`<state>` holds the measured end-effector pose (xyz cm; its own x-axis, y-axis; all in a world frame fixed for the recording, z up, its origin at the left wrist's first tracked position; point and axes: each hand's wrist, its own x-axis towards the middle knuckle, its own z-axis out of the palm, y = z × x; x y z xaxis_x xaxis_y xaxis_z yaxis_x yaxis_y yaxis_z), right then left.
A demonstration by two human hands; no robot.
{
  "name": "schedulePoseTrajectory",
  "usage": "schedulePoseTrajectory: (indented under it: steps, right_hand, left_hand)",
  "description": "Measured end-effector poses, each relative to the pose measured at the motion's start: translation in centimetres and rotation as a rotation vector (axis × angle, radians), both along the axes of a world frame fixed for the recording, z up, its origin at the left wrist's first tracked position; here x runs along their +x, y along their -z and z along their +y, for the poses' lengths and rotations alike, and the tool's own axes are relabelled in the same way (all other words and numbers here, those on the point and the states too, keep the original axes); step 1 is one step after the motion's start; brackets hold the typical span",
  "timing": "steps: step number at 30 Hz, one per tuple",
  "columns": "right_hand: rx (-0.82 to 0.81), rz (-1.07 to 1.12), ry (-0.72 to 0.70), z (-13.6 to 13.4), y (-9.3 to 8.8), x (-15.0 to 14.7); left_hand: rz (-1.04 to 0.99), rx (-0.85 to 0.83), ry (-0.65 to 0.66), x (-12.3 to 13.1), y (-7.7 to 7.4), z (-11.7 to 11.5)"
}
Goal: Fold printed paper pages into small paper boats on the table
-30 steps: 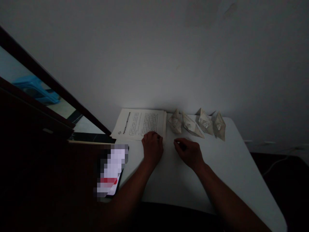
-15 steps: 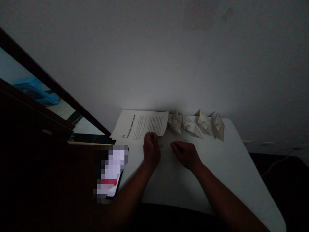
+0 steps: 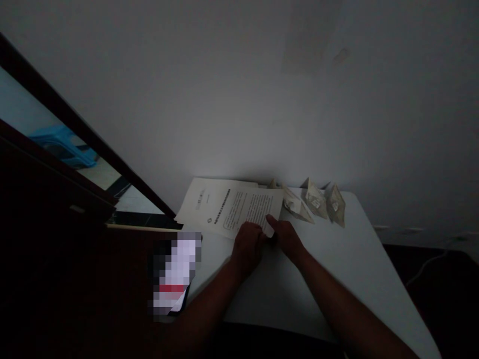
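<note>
A: Which way does your sheet (image 3: 247, 212) run?

B: Its long axis lies slantwise, from the low left near the phone (image 3: 172, 274) up to the right toward the boats (image 3: 316, 202). The printed lines run along that same slant. The near right corner sits lifted off the stack (image 3: 202, 202) beneath it, and the sheet overlaps that stack, covering its right part.

A: Where is the sheet relative to your hands?

B: It lies just beyond both of them, toward the wall. Your left hand (image 3: 249, 247) is curled at the sheet's near edge, fingers closed on the paper. Your right hand (image 3: 286, 237) meets the near right corner, thumb and fingertips pinching it, as far as the dim light allows; the exact contact is hard to make out. The two hands are just beside each other, nearly touching.

A: What surrounds it?

B: The sheet rests over the far left part of the table (image 3: 337, 264). Folded paper boats stand in a row at the far edge, just right of the sheet; the leftmost is partly hidden behind its corner. The phone lies at the table's left edge, screen lit, near your left forearm.
</note>
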<state>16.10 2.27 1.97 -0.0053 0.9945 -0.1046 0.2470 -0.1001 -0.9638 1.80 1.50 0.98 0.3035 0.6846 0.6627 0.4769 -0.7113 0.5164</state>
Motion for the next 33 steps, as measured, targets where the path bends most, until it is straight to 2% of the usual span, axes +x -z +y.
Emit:
schedulePoseTrajectory:
  steps: [7, 12, 15, 18, 21, 27, 33]
  right_hand:
    - [-0.005, -0.058, -0.021, -1.1, -0.7, 1.3]
    - [-0.099, -0.053, -0.036, -2.6, -0.8, 2.7]
    - [-0.128, 0.015, -0.060, -3.6, -1.0, 3.7]
    - [-0.159, 0.063, -0.127, -5.0, -1.4, 4.8]
    - [-0.219, -0.015, -0.145, -6.8, -1.8, 6.2]
    - [-0.258, -0.200, -0.112, -10.0, -2.8, 9.4]
    - [-0.330, -0.231, -0.119, -11.8, -4.0, 12.3]
  left_hand:
    - [0.152, 0.102, 0.146, 0.3, -0.7, -0.4]
    - [0.151, 0.038, 0.202, 0.0, -1.4, -0.9]
    - [0.113, -0.006, 0.129, -0.6, -2.0, -0.7]
    - [0.064, -0.055, -0.020, -1.8, -2.6, -0.6]
    - [0.038, -0.115, -0.160, -3.5, -2.9, -1.1]
    - [0.208, -0.192, -0.222, -5.7, -2.1, -4.3]
    - [0.492, -0.161, -0.028, -4.6, -0.6, -6.0]
